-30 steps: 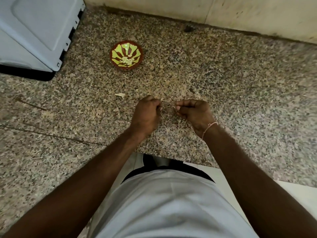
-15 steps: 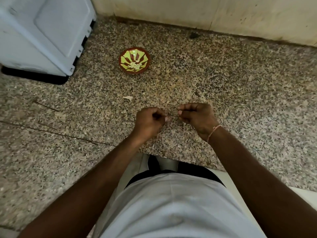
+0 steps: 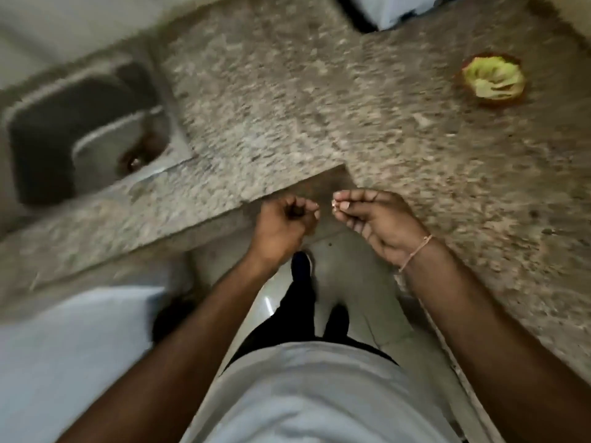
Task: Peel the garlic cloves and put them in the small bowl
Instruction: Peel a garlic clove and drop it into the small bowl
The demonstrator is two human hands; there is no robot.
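Hands number two: my right hand (image 3: 380,219) pinches one small pale scrap (image 3: 334,204), my left hand (image 3: 284,223) curls apart beside it, contents unclear; one small bowl (image 3: 494,79) sits well away.

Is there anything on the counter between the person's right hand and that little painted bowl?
Head view: only bare speckled counter shows between the right hand and the small bowl; blur could hide small scraps.

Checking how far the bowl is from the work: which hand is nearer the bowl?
Right. The right hand is below and left of the bowl on the counter; the left hand is farther left still, past the counter edge.
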